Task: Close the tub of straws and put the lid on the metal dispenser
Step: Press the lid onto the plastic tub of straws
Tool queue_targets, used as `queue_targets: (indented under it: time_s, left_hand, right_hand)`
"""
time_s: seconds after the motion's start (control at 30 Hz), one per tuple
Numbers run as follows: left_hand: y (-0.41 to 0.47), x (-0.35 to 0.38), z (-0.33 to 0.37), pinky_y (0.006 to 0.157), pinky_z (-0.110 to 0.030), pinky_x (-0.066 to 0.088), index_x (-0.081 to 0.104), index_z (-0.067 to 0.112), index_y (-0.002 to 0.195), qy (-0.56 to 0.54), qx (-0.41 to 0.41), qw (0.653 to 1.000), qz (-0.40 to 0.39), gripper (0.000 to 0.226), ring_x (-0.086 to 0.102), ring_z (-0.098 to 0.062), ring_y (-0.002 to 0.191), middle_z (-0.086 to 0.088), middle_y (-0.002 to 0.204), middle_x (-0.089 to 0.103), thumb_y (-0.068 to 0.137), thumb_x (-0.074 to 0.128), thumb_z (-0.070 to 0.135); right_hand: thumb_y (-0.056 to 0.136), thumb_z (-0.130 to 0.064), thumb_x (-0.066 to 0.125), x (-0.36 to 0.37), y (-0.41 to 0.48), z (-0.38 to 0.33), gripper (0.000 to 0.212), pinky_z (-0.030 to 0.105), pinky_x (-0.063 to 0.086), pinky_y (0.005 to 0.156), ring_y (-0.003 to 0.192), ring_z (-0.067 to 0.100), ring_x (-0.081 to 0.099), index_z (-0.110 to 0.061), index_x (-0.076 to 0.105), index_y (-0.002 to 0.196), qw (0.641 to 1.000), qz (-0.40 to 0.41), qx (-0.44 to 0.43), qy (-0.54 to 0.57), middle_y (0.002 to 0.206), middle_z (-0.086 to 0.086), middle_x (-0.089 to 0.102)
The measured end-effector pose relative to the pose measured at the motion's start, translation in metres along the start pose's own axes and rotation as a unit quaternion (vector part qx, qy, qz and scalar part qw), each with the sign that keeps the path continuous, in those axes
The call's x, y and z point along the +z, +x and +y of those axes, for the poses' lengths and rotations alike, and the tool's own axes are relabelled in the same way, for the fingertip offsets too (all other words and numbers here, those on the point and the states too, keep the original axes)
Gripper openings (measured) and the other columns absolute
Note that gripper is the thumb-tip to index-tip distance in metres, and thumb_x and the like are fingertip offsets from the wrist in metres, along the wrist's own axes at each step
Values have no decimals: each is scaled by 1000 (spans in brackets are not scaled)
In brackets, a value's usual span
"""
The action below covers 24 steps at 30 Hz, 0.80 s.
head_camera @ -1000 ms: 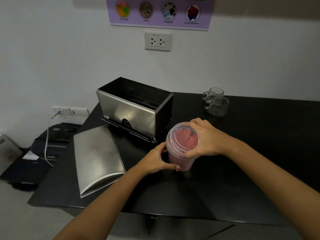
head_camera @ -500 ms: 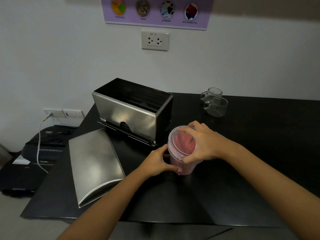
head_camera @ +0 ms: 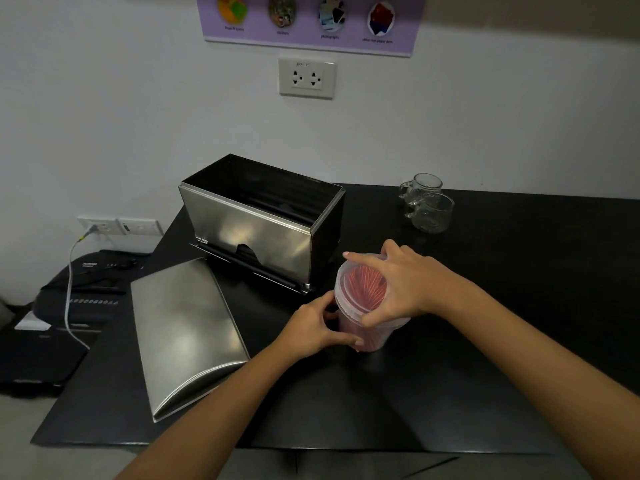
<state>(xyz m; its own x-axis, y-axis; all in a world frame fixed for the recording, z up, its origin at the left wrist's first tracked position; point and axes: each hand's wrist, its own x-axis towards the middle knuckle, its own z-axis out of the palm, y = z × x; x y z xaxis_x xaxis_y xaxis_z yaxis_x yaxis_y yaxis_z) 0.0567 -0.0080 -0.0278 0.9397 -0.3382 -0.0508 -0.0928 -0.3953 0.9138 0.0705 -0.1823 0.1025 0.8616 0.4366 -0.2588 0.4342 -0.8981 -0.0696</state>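
A clear plastic tub of red straws point(head_camera: 360, 296) stands on the black table point(head_camera: 502, 358), tilted a little toward me. My right hand point(head_camera: 401, 282) lies over its translucent lid, fingers gripping the rim. My left hand point(head_camera: 318, 323) holds the tub's lower left side. Behind the tub to the left stands the metal dispenser point(head_camera: 259, 226), its top open. The dispenser's curved metal lid point(head_camera: 187, 330) lies flat on the table to the left of my left arm.
Two glass mugs point(head_camera: 429, 206) stand at the back of the table near the wall. A dark device with a white cable point(head_camera: 69, 292) sits lower, left of the table. A wall socket point(head_camera: 306, 77) and a purple poster are above.
The tub has tipped slightly toward me and my right hand has shifted around the lid's rim. The camera view has drifted a little; the dispenser and its lid stay put.
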Motion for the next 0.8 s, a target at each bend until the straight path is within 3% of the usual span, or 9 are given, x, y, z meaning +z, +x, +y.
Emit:
queue_targets:
  time_s: [0.13, 0.33, 0.5, 0.67, 0.8]
  left_hand:
    - [-1, 0, 1, 88, -17, 45, 43, 52, 120, 7, -4, 1000, 3, 82, 57, -5, 111, 11, 121, 61, 48, 83, 50]
    - [-2, -1, 4, 98, -36, 47, 41, 42, 128, -3, -19, 1000, -12, 88, 55, -13, 115, 6, 126, 59, 50, 83, 48]
    - [-4, 0, 8, 100, -38, 45, 41, 44, 126, -11, -23, 1000, -18, 84, 53, -16, 119, 5, 128, 56, 53, 82, 44]
    - [-6, 0, 11, 101, -38, 45, 41, 57, 112, -25, -23, 999, -16, 74, 55, -12, 116, 5, 124, 60, 56, 84, 35]
    - [-6, 1, 10, 102, -37, 44, 42, 50, 118, -36, -21, 999, -19, 76, 53, -14, 119, 4, 126, 58, 56, 84, 33]
  right_hand:
    - [57, -72, 59, -4, 1, -3, 98, 34, 37, 79, 113, 27, 37, -49, 8, 137, 1000, -16, 6, -10, 127, 7, 30]
    - [56, -71, 59, -11, 7, -10, 98, 39, 41, 79, 117, 34, 41, -46, 11, 137, 997, -61, 42, -1, 134, 10, 28]
    - [58, -71, 59, -14, 11, -12, 100, 41, 43, 81, 119, 39, 39, -45, 6, 138, 994, -90, 60, 7, 140, 12, 23]
    - [56, -72, 59, -13, 10, -13, 100, 41, 41, 82, 120, 38, 38, -45, 8, 137, 994, -87, 70, 11, 140, 13, 24]
    - [53, -75, 58, -10, 11, -17, 101, 38, 40, 74, 117, 37, 41, -41, 13, 137, 994, -60, 92, 26, 137, 14, 29]
